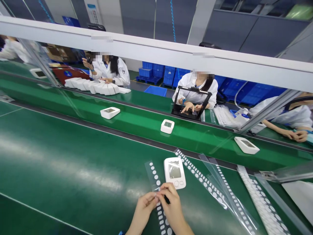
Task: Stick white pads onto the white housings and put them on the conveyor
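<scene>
My left hand [144, 206] and my right hand [173, 206] meet with fingertips pinched together, so both are closed. Whatever sits between the fingertips is too small to make out. Under them runs a clear strip [154, 176] carrying rows of white round and oval stickers, partly covered by my fingers. Just beyond my right hand, a white device [175, 173] with a grey screen and buttons lies face up on the green worktop [73, 182]. To its right, another clear sticker strip [195, 171] lies slanted.
More sticker strips [232, 192] and a stack of them [261, 202] lie at right. Beyond the worktop's dark edge, a green conveyor belt [137, 120] carries several white devices [167, 126]. A metal frame [156, 49] spans above. Several people in white coats sit across.
</scene>
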Available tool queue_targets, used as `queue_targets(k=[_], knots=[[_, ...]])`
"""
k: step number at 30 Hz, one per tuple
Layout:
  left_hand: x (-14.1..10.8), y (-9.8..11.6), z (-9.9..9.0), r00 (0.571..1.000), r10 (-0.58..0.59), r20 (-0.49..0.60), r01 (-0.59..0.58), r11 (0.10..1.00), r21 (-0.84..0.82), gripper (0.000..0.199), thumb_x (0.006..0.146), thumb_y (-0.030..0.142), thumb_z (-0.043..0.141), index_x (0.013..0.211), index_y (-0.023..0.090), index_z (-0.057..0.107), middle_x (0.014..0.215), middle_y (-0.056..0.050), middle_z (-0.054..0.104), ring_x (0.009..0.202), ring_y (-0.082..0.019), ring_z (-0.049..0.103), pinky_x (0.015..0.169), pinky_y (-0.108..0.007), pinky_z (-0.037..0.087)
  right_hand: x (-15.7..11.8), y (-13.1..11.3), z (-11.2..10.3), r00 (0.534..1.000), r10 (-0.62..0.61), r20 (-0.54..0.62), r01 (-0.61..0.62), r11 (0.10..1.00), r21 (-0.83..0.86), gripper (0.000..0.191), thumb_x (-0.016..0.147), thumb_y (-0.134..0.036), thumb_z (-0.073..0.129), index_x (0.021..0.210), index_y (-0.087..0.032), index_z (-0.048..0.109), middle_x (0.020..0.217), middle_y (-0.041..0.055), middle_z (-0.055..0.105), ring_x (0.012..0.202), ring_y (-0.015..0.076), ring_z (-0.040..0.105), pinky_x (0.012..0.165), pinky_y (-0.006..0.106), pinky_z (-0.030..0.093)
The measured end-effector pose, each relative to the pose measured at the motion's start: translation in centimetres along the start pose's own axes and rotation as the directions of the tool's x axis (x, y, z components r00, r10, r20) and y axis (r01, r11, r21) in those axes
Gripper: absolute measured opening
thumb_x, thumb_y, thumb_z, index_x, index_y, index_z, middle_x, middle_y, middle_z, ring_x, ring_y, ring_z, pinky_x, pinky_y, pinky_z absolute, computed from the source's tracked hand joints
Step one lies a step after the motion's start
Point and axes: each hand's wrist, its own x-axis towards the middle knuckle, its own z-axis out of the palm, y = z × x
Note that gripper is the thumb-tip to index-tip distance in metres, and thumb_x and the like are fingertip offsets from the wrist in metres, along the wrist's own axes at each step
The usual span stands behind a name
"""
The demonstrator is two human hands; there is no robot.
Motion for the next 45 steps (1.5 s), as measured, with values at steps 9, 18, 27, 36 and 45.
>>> queue_targets(k=[9,18,27,36,45], knots=[[0.4,0.4,-0.5,0.991,0.037,-0.132,-0.030,0.998,0.052,0.043,0.068,0.053,0.076,0.092,0.018,0.076,0.097,-0.012,0.076,0.097,-0.031,0.068,0.089,-0.037,0.052,-0.7,-2.1,-1.6,1.000,-0.001,0.026,0.004,0.991,-0.135,0.016,0.091,-0.016,0.048,0.088,-0.023,0.063,0.100,0.0073,0.055,0.101,0.0223,0.051,0.089,0.036,0.043],[0.1,0.6,-0.7,0.995,0.013,-0.104,0.003,0.988,0.153,0.047,0.070,0.059,0.072,0.095,0.019,0.076,0.104,-0.011,0.074,0.099,-0.032,0.067,0.090,-0.039,0.052,1.6,3.6,-9.5,0.925,0.349,-0.152,-0.359,0.932,-0.041,0.025,0.087,-0.038,0.053,0.075,-0.018,0.064,0.104,0.0106,0.051,0.098,0.0248,0.056,0.087,0.039,0.048],[0.1,1.2,-0.3,0.990,-0.004,-0.144,0.023,0.992,0.125,0.052,0.061,0.062,0.077,0.089,0.019,0.077,0.098,-0.011,0.076,0.093,-0.033,0.069,0.089,-0.041,0.053,1.3,3.9,-8.7,0.906,0.414,-0.087,-0.407,0.910,0.084,0.026,0.085,-0.040,0.057,0.073,-0.018,0.064,0.104,0.0108,0.050,0.091,0.0244,0.059,0.071,0.035,0.057],[0.1,1.6,-0.1,0.991,-0.015,-0.131,0.035,0.989,0.147,0.053,0.062,0.062,0.075,0.091,0.018,0.077,0.100,-0.012,0.075,0.094,-0.033,0.069,0.088,-0.040,0.053,1.5,3.6,-8.4,0.913,0.387,-0.125,-0.384,0.922,0.053,0.020,0.083,-0.035,0.059,0.071,-0.019,0.060,0.103,0.0106,0.053,0.090,0.0250,0.059,0.072,0.037,0.057],[0.4,0.7,-0.3,0.997,0.069,-0.026,-0.064,0.982,0.178,0.040,0.079,0.056,0.064,0.095,0.020,0.070,0.115,-0.012,0.069,0.111,-0.032,0.061,0.097,-0.040,0.046,1.5,5.4,-9.0,0.866,0.490,-0.101,-0.454,0.855,0.252,0.042,0.082,-0.051,0.061,0.103,-0.016,0.055,0.099,0.0106,0.061,0.086,0.0234,0.065,0.073,0.036,0.056]])
